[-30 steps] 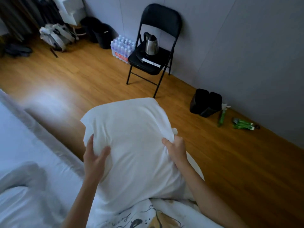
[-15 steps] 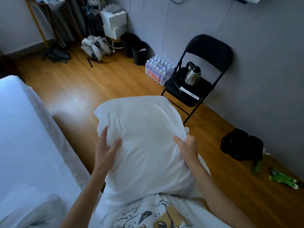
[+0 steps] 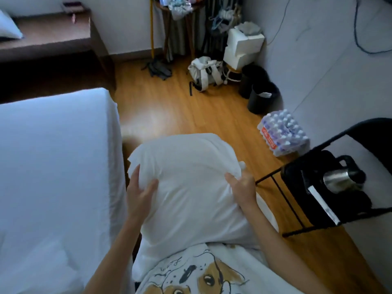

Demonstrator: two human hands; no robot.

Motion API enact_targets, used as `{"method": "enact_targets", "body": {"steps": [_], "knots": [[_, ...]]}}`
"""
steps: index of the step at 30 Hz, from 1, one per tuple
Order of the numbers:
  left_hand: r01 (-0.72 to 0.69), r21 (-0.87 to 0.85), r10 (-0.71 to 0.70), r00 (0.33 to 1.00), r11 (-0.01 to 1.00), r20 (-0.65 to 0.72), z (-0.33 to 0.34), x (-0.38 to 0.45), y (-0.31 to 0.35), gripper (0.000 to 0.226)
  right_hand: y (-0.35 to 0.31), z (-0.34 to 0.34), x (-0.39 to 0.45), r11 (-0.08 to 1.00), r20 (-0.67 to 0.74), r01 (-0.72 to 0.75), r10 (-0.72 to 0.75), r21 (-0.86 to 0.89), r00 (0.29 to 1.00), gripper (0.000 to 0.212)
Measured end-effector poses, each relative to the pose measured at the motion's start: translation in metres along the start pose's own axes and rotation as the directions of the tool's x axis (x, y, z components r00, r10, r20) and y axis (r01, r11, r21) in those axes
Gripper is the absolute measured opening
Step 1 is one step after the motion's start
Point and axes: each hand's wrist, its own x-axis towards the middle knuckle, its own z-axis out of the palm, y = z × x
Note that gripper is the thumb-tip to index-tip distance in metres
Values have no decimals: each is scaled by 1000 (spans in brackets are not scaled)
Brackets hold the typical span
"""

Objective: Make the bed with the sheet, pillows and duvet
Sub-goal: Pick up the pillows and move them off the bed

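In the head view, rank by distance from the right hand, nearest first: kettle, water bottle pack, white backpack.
From the right hand:
1. Kettle, on the chair to its right.
2. Water bottle pack, on the floor by the wall.
3. White backpack, far across the floor.

A bedroom: white-sheeted bed [image 3: 55, 166] at left; wooden floor [image 3: 169, 111]; clothes rack [image 3: 180, 26] far; folding chair [image 3: 339, 187] right.
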Motion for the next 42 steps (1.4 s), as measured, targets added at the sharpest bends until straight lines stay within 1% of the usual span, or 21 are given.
{"method": "enact_targets", "body": {"steps": [3, 6, 9, 11, 13, 15, 17, 19, 21, 24, 26, 27, 30, 35, 37, 40, 42], "knots": [[19, -14, -21, 992, 1000, -124, 13, 60, 30, 75, -41, 29, 88, 998, 97, 54, -52, -22, 994, 34], [34, -13, -36, 973, 999, -228, 22, 113, 50, 68, -72, 58, 158, 997, 212, 54, -43, -47, 976, 27], [68, 5, -64, 954, 998, -295, 24, 155, 64, 63, -90, 86, 203, 997, 260, 60, -42, -58, 965, 23], [71, 15, -61, 937, 997, -343, 25, 191, 69, 62, -103, 112, 237, 997, 275, 47, -30, -56, 961, 28], [100, 10, -90, 928, 995, -360, 24, 233, 71, 61, -115, 142, 274, 996, 303, 37, -12, -75, 953, 31], [123, -17, -120, 918, 992, -378, 22, 277, 69, 61, -127, 176, 309, 993, 341, 46, -7, -107, 940, 22], [128, -30, -130, 917, 991, -377, 18, 331, 68, 61, -144, 214, 347, 993, 353, 49, -7, -112, 935, 19], [118, -32, -122, 926, 992, -356, 9, 393, 69, 60, -164, 252, 386, 990, 333, 64, -18, -127, 943, 21], [115, -22, -116, 939, 993, -323, -5, 456, 76, 60, -185, 287, 420, 989, 301, 63, -19, -137, 953, 17], [61, 38, -50, 969, 997, -241, -29, 540, 89, 64, -220, 329, 458, 995, 256, 46, -22, -89, 967, 19], [46, 78, -30, 982, 996, -187, -44, 582, 96, 67, -239, 352, 476, 997, 239, 47, -29, -67, 970, 20], [51, 89, -35, 983, 995, -178, -51, 598, 97, 69, -247, 363, 485, 997, 237, 40, -24, -65, 971, 16], [79, 85, -61, 979, 993, -194, -66, 641, 99, 73, -268, 402, 514, 997, 243, 32, -15, -66, 970, 7], [156, 41, -135, 939, 987, -317, -84, 719, 95, 75, -303, 487, 581, 995, 359, 43, -9, -87, 933, 9], [187, 15, -166, 906, 982, -389, -91, 753, 92, 74, -321, 526, 614, 993, 414, 72, -27, -94, 910, 12], [235, -13, -211, 846, 972, -490, -103, 813, 89, 63, -352, 594, 673, 984, 498, 147, -80, -97, 864, 23], [231, -30, -207, 799, 973, -565, -110, 855, 94, 61, -383, 639, 712, 978, 564, 191, -110, -86, 819, 29]]}}
